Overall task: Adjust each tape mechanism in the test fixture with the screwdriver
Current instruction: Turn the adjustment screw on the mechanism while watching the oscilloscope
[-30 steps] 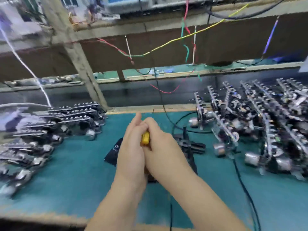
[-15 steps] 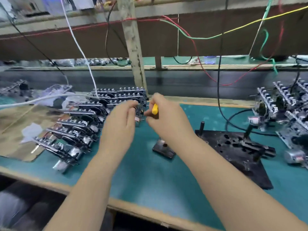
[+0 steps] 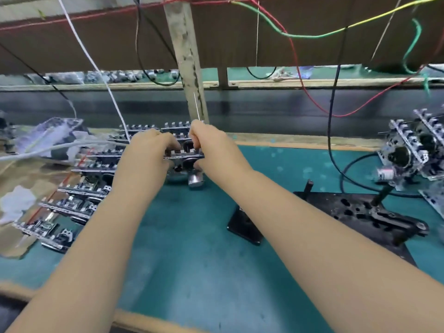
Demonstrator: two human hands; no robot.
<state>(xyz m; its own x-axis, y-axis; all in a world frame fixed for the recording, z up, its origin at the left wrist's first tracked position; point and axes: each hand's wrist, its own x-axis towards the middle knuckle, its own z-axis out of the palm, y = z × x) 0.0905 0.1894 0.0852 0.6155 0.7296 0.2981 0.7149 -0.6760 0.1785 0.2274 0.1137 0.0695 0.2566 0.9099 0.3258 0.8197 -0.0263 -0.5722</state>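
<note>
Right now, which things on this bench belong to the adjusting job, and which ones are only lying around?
For the job:
- tape mechanism, held by left hand and right hand
- screwdriver in the right hand
- black test fixture
- mechanism rows, left and right

Lying about:
- hanging wires
- plastic bag
- small black block

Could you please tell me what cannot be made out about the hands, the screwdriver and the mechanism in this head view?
- Screwdriver: only its thin shaft shows above the right hand; the handle is hidden in the hand.
- Tape mechanism: both hands cover its ends, and motion blur hides its details.
- Left hand: its fingers curl behind the mechanism, so the contact is hidden.
- Test fixture: the right forearm covers its near corner.
</note>
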